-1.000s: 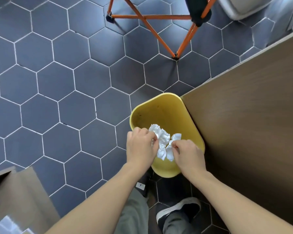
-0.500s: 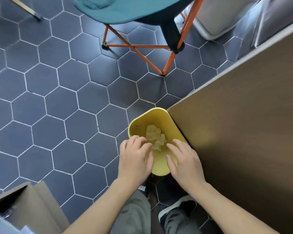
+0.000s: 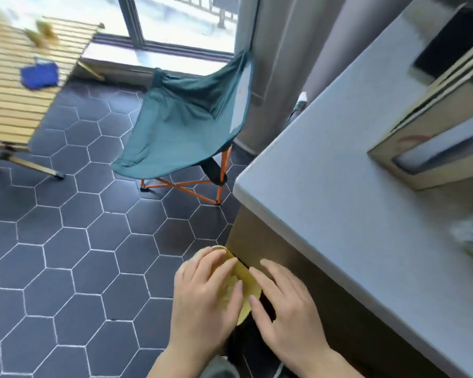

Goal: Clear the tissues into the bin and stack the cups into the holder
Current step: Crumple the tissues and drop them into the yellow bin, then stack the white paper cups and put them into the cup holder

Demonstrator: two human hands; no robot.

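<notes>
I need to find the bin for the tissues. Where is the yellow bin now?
In the head view the yellow bin stands on the floor at bottom centre, against the counter's side, between the left hand and right hand.

Bin (image 3: 245, 279) on floor (image 3: 66, 268) against counter's (image 3: 352, 186) left side, under both hands. Chair (image 3: 186, 126) beyond bin, slatted table (image 3: 14, 85) far left. Box (image 3: 443, 126) on counter, right.
</notes>
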